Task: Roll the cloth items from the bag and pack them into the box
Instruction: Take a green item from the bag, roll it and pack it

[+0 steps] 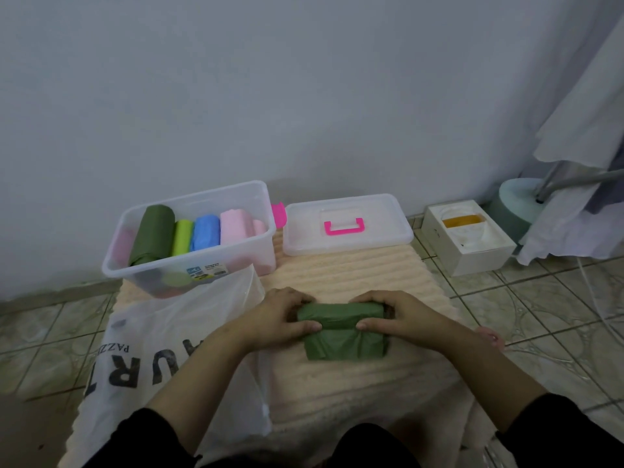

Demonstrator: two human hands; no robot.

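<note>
Hidden and cut-off parts, head view.
Bag [162, 349] lettering partly hidden behind the left forearm; box [189, 231] label too small to read; sleeves cropped at the bottom edge.

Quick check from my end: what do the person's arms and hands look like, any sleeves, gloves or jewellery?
Both hands are bare: no gloves on the left hand or the right hand, and no rings or watch that I can see. Black sleeves are pushed up, leaving both forearms uncovered. No markings show.
</note>
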